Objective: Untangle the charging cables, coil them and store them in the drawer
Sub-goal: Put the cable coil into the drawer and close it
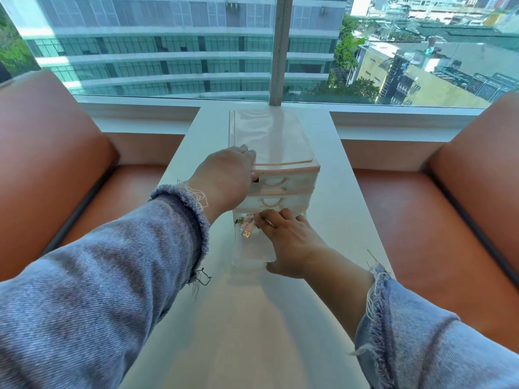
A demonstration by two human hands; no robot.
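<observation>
A small pink plastic drawer unit (276,138) stands on the narrow white table (252,318). Its bottom clear drawer (252,251) is pulled out toward me. Inside lies a charging cable with a USB plug (246,233) showing. My left hand (224,181) grips the unit's front left top corner. My right hand (289,242) rests over the open drawer, fingers on the cable at the drawer's back and thumb against the drawer's front edge. Most of the cable is hidden under that hand.
Two closed drawers with pink handles (273,182) sit above the open one. Orange-brown seats flank the table on the left (56,153) and right (449,192). A window sill and a large window (168,51) are behind the unit.
</observation>
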